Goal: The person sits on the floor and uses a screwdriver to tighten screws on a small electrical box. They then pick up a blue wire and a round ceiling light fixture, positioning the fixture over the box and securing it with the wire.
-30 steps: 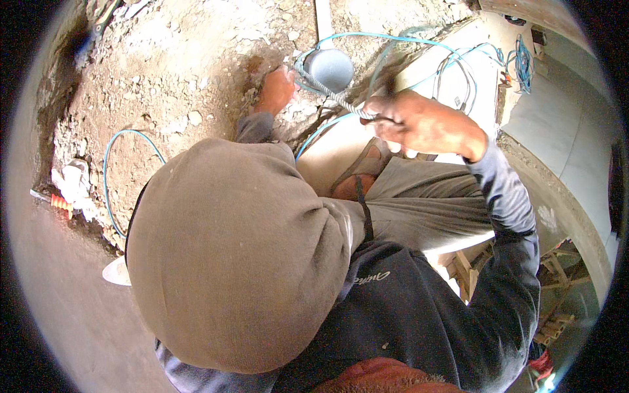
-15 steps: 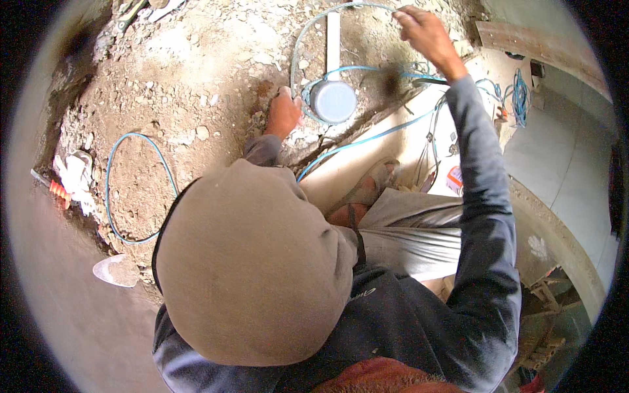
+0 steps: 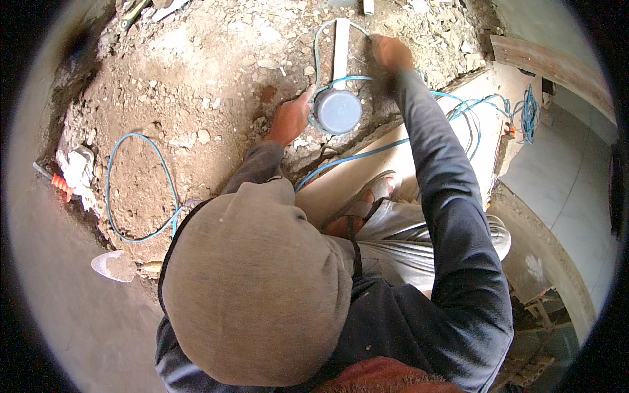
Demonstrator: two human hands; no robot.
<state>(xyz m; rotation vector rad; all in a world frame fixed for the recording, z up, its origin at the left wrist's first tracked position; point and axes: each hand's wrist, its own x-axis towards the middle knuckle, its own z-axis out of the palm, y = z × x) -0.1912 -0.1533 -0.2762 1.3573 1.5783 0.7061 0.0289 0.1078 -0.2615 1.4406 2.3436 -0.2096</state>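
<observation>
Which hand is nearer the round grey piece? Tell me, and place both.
Left. The left hand is close beside the round grey piece, on its left; the right hand is farther off, above and right of it in the picture.

The left hand (image 3: 290,119) points a finger out. The right arm (image 3: 440,160) reaches far, the right hand (image 3: 393,54) curled.

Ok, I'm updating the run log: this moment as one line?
left hand: at cord, beside round grey piece | right hand: holding cord | cord: curving near white strip
</observation>
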